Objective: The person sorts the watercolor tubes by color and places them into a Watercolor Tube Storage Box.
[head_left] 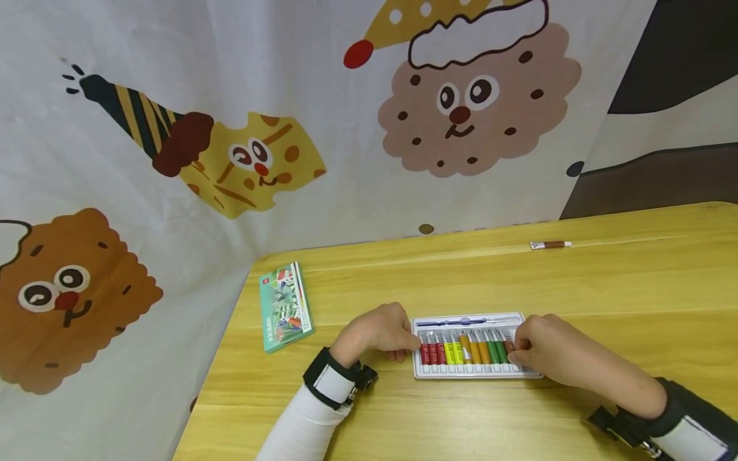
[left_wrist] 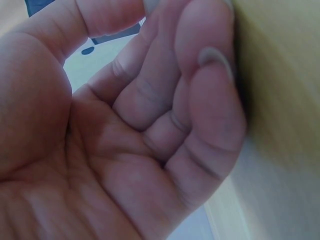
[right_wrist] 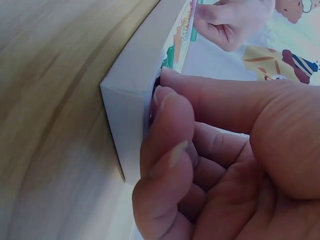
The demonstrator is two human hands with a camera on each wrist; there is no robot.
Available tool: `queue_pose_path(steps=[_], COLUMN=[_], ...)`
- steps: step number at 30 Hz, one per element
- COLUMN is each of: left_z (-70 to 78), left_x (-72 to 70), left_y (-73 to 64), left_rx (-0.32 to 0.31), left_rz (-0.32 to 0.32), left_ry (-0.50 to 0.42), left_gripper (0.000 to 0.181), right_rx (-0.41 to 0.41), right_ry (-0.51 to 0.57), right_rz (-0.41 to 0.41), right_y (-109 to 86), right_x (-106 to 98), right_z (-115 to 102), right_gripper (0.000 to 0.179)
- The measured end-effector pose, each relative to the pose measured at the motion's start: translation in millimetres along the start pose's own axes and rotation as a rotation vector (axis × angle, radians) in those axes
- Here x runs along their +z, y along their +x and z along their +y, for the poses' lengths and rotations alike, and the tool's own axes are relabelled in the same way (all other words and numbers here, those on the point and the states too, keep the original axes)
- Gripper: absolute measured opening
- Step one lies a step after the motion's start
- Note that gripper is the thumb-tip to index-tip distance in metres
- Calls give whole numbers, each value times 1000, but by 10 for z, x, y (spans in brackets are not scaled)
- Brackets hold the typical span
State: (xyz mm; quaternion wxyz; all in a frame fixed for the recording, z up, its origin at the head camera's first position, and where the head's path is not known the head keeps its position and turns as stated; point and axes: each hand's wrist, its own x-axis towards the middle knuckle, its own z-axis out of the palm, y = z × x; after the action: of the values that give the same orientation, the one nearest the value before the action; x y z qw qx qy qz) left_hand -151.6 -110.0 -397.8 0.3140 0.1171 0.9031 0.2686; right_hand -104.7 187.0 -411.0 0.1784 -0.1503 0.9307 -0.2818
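A white tray (head_left: 478, 376) holds a row of paint tubes (head_left: 466, 353) running from red through yellow, ochre and green to brown. Along its far side lies a thin blue paintbrush (head_left: 450, 322). My left hand (head_left: 380, 330) grips the tray's left edge, thumb over the rim beside the first red tube; its lower fingers curl in the left wrist view. At the right end, my right hand (head_left: 556, 349) pinches a brown paint tube (head_left: 508, 346) in the tray. Thumb and fingertips meet over the rim in the right wrist view, hiding most of that tube.
A green illustrated paint box (head_left: 285, 307) lies on the wooden table (head_left: 369, 422), left of the tray. One brown paint tube (head_left: 553, 244) lies apart near the table's back edge. A cloth printed with cartoon biscuits (head_left: 346, 211) hangs behind the table.
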Motion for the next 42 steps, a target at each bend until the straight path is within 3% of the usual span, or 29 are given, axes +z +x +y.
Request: queue_pose_path(steps=[17, 23, 28, 32, 35, 39, 42], left_z=[13, 17, 38, 52, 49, 33, 19], left_x=[-4, -7, -11, -16, -17, -18, -19], left_y=[-11, -13, -17, -15, -11, -10, -8], left_rx=[-6, -8, -3, 6, 2, -8, -3], left_rz=[-7, -5, -7, -7, -8, -13, -19], left_ry=[-2, -4, -10, -8, -6, -6, -9], left_gripper=[30, 30, 32, 32, 32, 32, 32], right_rx=[-2, -9, -59, -151, -290, -462, -461], right_ry=[9, -36, -22, -47, -136, -280, -362], right_rz=[-2, -9, 4, 89, 208, 371, 406], right_y=[-2, -1, -26, 5, 73, 260, 424], right_x=[-5, -24, -116, -242, -321, -431, -540], right_z=[5, 12, 23, 86, 199, 444, 652], right_gripper=[28, 26, 20, 9, 7, 22, 43])
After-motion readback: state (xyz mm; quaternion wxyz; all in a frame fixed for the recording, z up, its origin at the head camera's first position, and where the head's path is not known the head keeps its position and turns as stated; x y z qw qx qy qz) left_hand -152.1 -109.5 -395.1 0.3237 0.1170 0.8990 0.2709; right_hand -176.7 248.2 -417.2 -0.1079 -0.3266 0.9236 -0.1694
